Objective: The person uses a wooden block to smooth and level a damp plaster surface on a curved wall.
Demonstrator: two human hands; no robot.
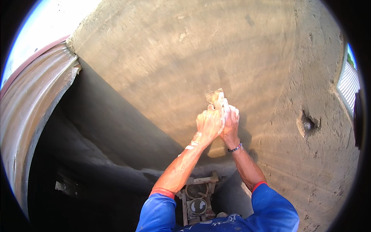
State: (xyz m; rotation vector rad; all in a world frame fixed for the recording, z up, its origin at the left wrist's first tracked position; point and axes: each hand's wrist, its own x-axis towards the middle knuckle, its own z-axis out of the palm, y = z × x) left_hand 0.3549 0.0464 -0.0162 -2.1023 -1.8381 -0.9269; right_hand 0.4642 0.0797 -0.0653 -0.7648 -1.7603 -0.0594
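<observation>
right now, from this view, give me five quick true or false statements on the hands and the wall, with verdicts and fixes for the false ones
1. The two hands are wide apart. False: the left hand and right hand are close together, at the tan piece.
2. A dark bracelet is on the right wrist. True.
3. The sleeves are all green. False: the sleeves are blue with red cuffs.
4. White smears show on the left forearm. True.
5. The hole in the wall is left of the hands. False: the hole in the wall is to their right.
</observation>
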